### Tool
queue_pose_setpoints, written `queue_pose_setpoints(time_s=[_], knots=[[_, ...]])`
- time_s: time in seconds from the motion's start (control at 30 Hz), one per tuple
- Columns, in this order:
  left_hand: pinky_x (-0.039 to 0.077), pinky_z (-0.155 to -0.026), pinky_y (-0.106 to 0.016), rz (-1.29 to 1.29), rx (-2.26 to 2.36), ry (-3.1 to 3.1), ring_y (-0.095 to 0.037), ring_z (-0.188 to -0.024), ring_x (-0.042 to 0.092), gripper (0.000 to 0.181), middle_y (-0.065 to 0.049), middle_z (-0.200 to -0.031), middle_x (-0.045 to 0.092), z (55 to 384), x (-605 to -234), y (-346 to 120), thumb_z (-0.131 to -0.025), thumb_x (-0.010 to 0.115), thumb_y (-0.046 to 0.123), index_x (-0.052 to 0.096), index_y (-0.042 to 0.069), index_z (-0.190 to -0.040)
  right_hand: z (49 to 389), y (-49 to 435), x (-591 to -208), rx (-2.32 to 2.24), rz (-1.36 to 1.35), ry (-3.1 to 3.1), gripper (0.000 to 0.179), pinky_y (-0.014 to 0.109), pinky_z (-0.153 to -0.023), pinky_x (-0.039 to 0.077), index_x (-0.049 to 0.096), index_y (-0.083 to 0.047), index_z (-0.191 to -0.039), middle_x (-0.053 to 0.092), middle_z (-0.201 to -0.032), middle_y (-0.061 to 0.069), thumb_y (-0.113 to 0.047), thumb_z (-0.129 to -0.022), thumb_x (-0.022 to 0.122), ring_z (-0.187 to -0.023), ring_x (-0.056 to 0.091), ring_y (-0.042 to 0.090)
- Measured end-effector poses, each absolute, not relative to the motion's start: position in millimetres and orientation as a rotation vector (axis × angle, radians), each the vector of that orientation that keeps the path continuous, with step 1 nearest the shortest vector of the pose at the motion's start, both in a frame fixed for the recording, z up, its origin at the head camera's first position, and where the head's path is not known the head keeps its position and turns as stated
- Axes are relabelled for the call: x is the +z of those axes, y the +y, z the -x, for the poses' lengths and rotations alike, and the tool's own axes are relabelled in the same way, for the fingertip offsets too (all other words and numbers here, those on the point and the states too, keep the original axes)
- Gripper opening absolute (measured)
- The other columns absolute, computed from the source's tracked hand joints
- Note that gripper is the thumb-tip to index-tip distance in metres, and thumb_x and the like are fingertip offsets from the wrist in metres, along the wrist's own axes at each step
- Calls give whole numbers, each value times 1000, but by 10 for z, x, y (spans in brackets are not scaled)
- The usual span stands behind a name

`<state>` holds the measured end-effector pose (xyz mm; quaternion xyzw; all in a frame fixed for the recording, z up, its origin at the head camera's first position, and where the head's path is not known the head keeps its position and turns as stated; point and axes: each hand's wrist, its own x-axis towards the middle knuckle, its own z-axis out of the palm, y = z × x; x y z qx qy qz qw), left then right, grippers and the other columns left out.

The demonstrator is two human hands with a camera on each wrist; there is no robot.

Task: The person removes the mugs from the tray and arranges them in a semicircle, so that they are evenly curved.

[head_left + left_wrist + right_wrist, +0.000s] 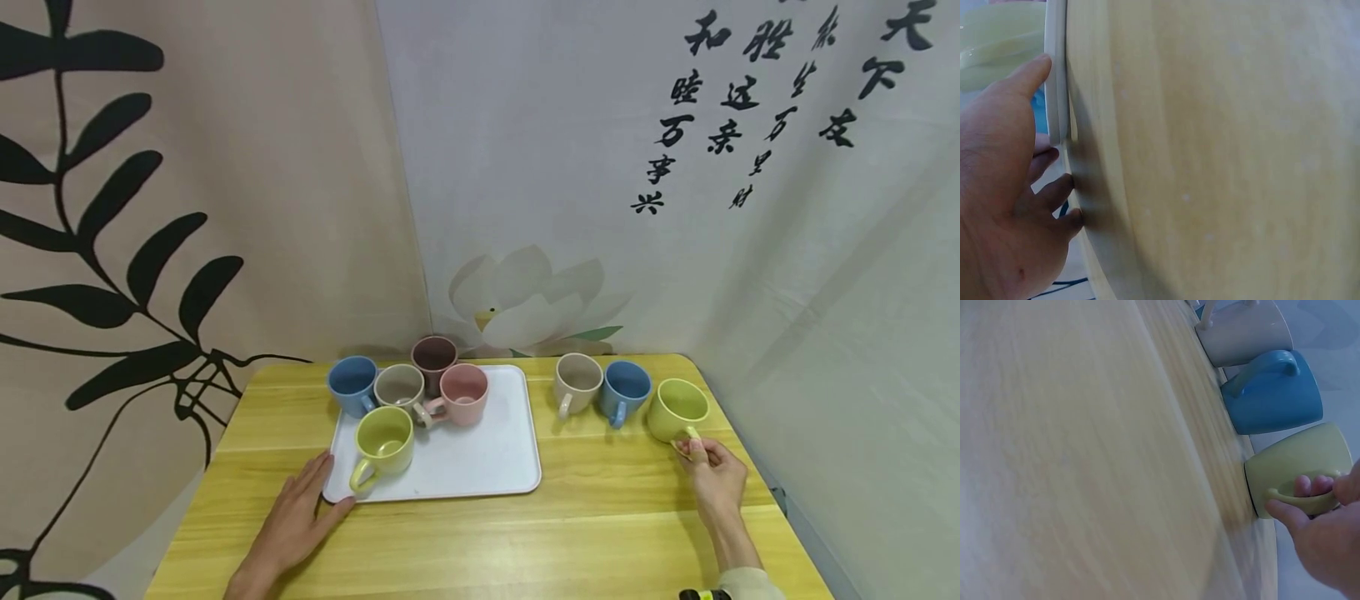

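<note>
Progress so far?

Partway, at a guess: five mugs gathered at the white tray (487, 462), ahead of the left hand (296, 508) and to its right: left blue mug (351, 387), left beige mug (400, 387), maroon mug (433, 365), pink mug (465, 400) and, closest, left yellow-green mug (385, 437). Hard to tell if wholly on the tray in the case of the blue and maroon

And remaining?

Three, probably, all off the tray: right yellow-green mug (675, 410) at the fingers of the right hand (712, 479), apparently standing on the table (585, 533); just to that hand's left, right blue mug (625, 392); next along, right beige mug (577, 383)

Pose of the hands?

Well apart. On the left, spread wide and holding nothing, thumb at the tray's near edge, fingers by its left side. On the right, narrow, reaching forward, pinching the yellow-green handle between thumb and fingers
</note>
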<state>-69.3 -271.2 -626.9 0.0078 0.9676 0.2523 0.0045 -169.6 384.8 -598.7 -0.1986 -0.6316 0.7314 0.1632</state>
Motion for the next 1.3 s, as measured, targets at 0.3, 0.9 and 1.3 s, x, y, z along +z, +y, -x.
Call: queue_pose_setpoints(time_s=[0.3, 0.9, 1.3], knots=[[22, -119, -77, -11, 790, 3019, -48, -154, 29, 95, -21, -170, 30, 696, -6262, -2703, -97, 57, 68, 31, 4, -162, 1744, 3839, -6007, 2058, 577, -1837, 27, 28, -89, 64, 59, 18, -111, 76, -86, 2, -6, -101, 64, -89, 77, 12], [22, -120, -77, -1, 800, 3013, -49, -154, 29, 97, -21, -170, 29, 702, -6261, -2703, -96, 56, 69, 30, 4, -162, 1790, 3634, -6058, 2023, 619, -1778, 28, 25, -87, 64, 62, 16, -110, 79, -86, 2, -8, -97, 70, -88, 79, 12], [23, -119, -77, -7, 796, 3027, -49, -154, 30, 97, -21, -170, 30, 711, -6279, -2709, -96, 57, 70, 31, 4, -162, 1789, 3480, -6056, 1979, 622, -1814, 31, 28, -88, 64, 65, 17, -112, 80, -92, 2, -9, -96, 72, -85, 79, 8]])
